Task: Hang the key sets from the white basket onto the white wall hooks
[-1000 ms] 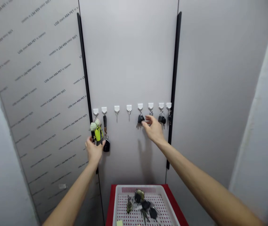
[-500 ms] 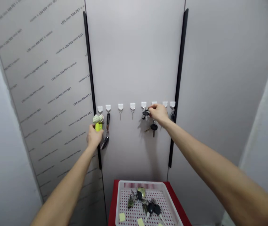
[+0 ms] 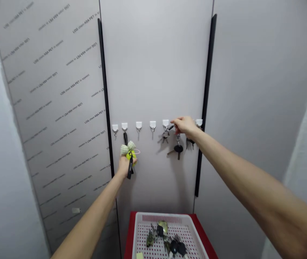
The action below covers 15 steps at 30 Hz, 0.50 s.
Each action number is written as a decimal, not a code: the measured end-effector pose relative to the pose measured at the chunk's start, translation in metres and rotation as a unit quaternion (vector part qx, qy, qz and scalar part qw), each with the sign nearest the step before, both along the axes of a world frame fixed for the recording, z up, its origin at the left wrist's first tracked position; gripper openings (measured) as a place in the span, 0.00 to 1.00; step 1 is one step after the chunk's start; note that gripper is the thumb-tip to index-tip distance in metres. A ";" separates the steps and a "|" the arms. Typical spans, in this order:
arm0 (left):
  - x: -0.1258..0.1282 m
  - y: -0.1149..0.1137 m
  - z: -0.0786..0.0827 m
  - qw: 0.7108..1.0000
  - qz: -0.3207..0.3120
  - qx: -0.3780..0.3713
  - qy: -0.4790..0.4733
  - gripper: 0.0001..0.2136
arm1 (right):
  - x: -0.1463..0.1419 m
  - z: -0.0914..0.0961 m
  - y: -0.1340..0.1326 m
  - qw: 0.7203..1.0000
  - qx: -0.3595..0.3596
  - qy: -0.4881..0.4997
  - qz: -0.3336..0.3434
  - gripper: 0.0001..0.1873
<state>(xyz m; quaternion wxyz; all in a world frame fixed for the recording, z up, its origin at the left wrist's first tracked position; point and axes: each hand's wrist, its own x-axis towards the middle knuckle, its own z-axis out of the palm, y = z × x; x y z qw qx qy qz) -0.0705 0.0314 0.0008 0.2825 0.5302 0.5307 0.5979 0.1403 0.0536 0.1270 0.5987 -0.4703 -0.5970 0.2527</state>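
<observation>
My left hand (image 3: 123, 166) is closed around a yellow-green key fob (image 3: 131, 157) with a pale checked bow (image 3: 127, 148) and a black strap (image 3: 130, 167). It is in front of the second hook from the left, where a dark key strap (image 3: 125, 138) hangs partly covered. At the fifth hook (image 3: 165, 123), a bunch of keys (image 3: 165, 134) hangs. The curled fingers of my right hand (image 3: 183, 126) are at the black key (image 3: 171, 127) that sticks out from this bunch. Another black-headed key (image 3: 178, 149) hangs below my right hand, its hook covered.
White hooks run in a row across the grey panel, among them the leftmost hook (image 3: 115, 128) and the fourth hook (image 3: 152, 124). More keys (image 3: 190, 142) hang behind my right wrist. Below, a white basket (image 3: 166, 218) with several keys and yellow notes stands on a red surface (image 3: 128, 237).
My left hand has moved right and slightly down from the leftmost hook, carrying the fob and bow. My right hand has shifted a little right, and the key bunch hangs lower at the fifth hook.
</observation>
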 end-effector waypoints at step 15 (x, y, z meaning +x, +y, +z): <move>-0.051 -0.026 0.120 0.986 -0.044 0.031 -0.160 0.03 | 0.007 0.024 0.005 0.989 -0.084 -0.078 0.088 0.04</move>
